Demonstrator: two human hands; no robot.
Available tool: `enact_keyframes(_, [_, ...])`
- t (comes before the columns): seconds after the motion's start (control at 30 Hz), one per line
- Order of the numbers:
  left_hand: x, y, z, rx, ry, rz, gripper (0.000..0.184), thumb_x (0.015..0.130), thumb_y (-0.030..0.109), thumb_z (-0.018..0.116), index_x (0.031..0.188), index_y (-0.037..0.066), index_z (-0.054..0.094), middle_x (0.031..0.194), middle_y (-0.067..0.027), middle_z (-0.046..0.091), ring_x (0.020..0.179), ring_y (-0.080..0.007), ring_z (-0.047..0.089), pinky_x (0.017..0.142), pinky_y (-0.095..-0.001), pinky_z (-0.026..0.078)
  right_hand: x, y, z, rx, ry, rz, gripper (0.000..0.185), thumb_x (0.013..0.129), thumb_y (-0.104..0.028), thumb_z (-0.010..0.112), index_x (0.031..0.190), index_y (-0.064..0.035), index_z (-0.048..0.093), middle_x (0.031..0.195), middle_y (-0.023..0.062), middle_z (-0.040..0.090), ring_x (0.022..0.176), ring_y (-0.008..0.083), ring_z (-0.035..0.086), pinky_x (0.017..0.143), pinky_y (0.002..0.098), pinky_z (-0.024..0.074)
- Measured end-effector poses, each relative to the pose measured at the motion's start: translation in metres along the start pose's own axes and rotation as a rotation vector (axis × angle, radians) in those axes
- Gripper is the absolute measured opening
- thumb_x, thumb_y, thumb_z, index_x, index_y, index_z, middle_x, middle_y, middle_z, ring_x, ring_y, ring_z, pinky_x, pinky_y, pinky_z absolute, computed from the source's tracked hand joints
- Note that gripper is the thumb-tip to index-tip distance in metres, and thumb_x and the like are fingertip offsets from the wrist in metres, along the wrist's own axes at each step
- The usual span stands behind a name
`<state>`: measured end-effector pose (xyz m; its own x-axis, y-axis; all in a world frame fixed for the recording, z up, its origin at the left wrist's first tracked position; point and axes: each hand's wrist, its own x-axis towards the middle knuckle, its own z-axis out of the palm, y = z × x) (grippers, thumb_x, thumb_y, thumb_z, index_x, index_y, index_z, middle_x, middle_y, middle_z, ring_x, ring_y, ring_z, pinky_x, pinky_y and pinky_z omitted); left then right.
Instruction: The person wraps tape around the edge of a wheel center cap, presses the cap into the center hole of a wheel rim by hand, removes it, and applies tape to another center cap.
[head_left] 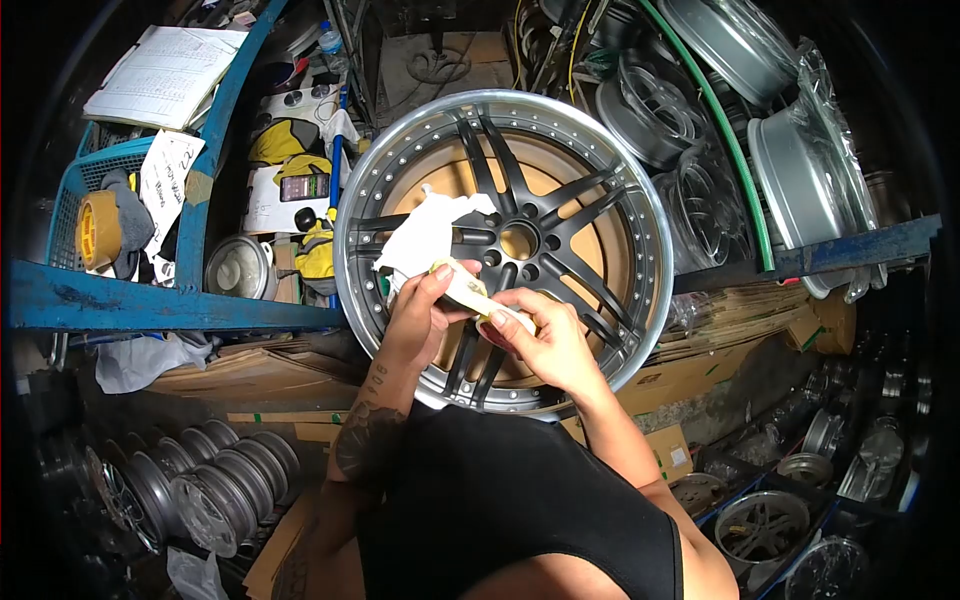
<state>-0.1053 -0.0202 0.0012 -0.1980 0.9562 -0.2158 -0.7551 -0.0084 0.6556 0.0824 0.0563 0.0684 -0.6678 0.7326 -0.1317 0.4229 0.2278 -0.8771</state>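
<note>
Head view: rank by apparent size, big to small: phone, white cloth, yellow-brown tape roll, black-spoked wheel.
1. black-spoked wheel
2. white cloth, partly hidden by a hand
3. yellow-brown tape roll
4. phone

Apparent size only.

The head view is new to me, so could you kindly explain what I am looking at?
There is no machine here: a person's two bare hands are working, seen from one camera on the head, looking forward and down. Below the hands is a large wheel with dark spokes and a bright rim. The left hand and right hand hold a pale yellowish strip, with white cloth or paper beside the left fingers. A phone lies left of the wheel; other wheels surround the workspace.
</note>
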Motion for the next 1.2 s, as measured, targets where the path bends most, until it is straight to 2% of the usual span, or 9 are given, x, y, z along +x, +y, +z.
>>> enact_keyframes(0.37, [-0.002, -0.001, -0.006, 0.043, 0.013, -0.009, 0.039, 0.110, 0.033, 0.047, 0.129, 0.000, 0.059, 0.114, -0.0078, 0.067, 0.109, -0.0169, 0.066, 0.098, -0.0358, 0.053, 0.003, -0.011, 0.006, 0.123, 0.005, 0.012, 0.025, 0.099, -0.027, 0.073, 0.114, -0.0061, 0.072, 0.077, 0.0094, 0.071, 0.065, 0.0116, 0.062, 0.064, 0.0303, 0.0492])
enact_keyframes(0.47, [-0.006, 0.001, 0.004, 0.197, 0.113, -0.024, 0.036, 0.109, 0.031, 0.053, 0.127, 0.001, 0.059, 0.114, -0.0060, 0.067, 0.108, -0.0143, 0.066, 0.097, -0.0321, 0.052, 0.003, -0.006, 0.010, -0.034, 0.031, -0.073, 0.025, 0.099, -0.028, 0.071, 0.116, -0.0095, 0.073, 0.059, 0.0102, 0.063, 0.049, 0.0190, 0.059, 0.053, 0.0350, 0.0457])
enact_keyframes(0.57, [-0.011, -0.003, 0.022, 0.366, 0.026, 0.178, 0.033, 0.106, 0.024, 0.061, 0.127, 0.000, 0.059, 0.113, -0.0061, 0.067, 0.106, -0.0128, 0.065, 0.096, -0.0302, 0.053, 0.006, -0.004, 0.013, -0.019, 0.064, -0.087, 0.026, 0.098, -0.028, 0.072, 0.116, -0.0092, 0.074, 0.056, 0.0113, 0.059, 0.045, 0.0178, 0.056, 0.051, 0.0351, 0.0436])
enact_keyframes(0.67, [-0.009, -0.004, 0.011, 0.378, 0.042, 0.166, 0.033, 0.102, 0.018, 0.066, 0.127, -0.002, 0.059, 0.111, -0.0062, 0.067, 0.104, -0.0130, 0.066, 0.092, -0.0297, 0.054, 0.007, -0.006, 0.011, -0.014, 0.025, -0.071, 0.029, 0.098, -0.028, 0.072, 0.119, -0.0091, 0.072, 0.056, 0.0102, 0.058, 0.047, 0.0174, 0.056, 0.051, 0.0338, 0.0427])
enact_keyframes(0.77, [-0.004, -0.005, -0.011, 0.215, 0.089, 0.065, 0.033, 0.103, 0.019, 0.064, 0.128, -0.003, 0.060, 0.109, -0.0082, 0.069, 0.099, -0.0162, 0.069, 0.091, -0.0321, 0.057, -0.001, -0.031, -0.004, 0.127, 0.003, -0.093, 0.030, 0.100, -0.022, 0.069, 0.126, -0.0065, 0.067, 0.070, 0.0069, 0.065, 0.065, 0.0088, 0.058, 0.065, 0.0282, 0.0480])
enact_keyframes(0.87, [-0.004, -0.006, -0.011, 0.148, 0.071, 0.120, 0.037, 0.108, 0.022, 0.055, 0.132, -0.006, 0.056, 0.122, -0.0182, 0.069, 0.110, -0.0289, 0.072, 0.101, -0.0434, 0.058, -0.005, -0.035, -0.011, 0.108, -0.063, 0.024, 0.036, 0.101, -0.020, 0.067, 0.135, -0.0070, 0.062, 0.070, 0.0062, 0.063, 0.066, 0.0066, 0.055, 0.066, 0.0272, 0.0476])
enact_keyframes(0.9, [-0.003, -0.006, -0.014, 0.141, 0.060, 0.094, 0.038, 0.109, 0.024, 0.053, 0.132, -0.006, 0.055, 0.122, -0.0189, 0.069, 0.111, -0.0299, 0.072, 0.101, -0.0443, 0.058, -0.003, -0.026, -0.008, 0.029, -0.020, -0.042, 0.039, 0.100, -0.027, 0.068, 0.136, -0.0128, 0.061, 0.072, 0.0141, 0.068, 0.059, 0.0270, 0.067, 0.060, 0.0343, 0.0485])
enact_keyframes(1.03, [-0.001, -0.006, -0.018, 0.093, 0.061, 0.016, 0.041, 0.109, 0.030, 0.052, 0.130, -0.004, 0.058, 0.121, -0.0179, 0.070, 0.111, -0.0292, 0.072, 0.098, -0.0441, 0.060, 0.010, -0.001, -0.002, -0.075, 0.068, -0.159, 0.036, 0.100, -0.031, 0.068, 0.131, -0.0141, 0.062, 0.088, 0.0237, 0.074, 0.088, 0.0433, 0.074, 0.074, 0.0482, 0.0561])
enact_keyframes(1.2, [0.001, -0.009, -0.011, -0.013, 0.093, -0.036, 0.042, 0.109, 0.036, 0.052, 0.132, 0.002, 0.058, 0.122, -0.0138, 0.069, 0.113, -0.0251, 0.071, 0.101, -0.0457, 0.057, 0.014, -0.012, -0.007, -0.088, -0.026, -0.020, 0.034, 0.100, -0.031, 0.067, 0.130, -0.0157, 0.064, 0.088, 0.0230, 0.074, 0.087, 0.0419, 0.074, 0.076, 0.0478, 0.0554])
